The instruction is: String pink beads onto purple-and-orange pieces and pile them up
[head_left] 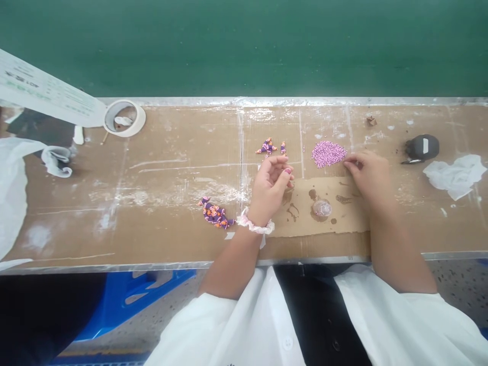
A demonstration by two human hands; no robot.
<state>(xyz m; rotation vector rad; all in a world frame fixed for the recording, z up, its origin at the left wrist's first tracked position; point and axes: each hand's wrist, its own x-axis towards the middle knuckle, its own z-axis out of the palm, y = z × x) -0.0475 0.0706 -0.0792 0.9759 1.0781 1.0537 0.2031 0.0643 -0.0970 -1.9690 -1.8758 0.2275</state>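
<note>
Seemingly midway: many pink beads remain beside the right hand.
Left hand and right look narrow (whether gripping, I cannot tell); purple figures lie left of left hand, some beyond.

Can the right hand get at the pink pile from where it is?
Most likely yes: the right hand is at the right edge of the pink pile, nothing visible stands between them, and the left hand is off to the left, out of the way.
</note>
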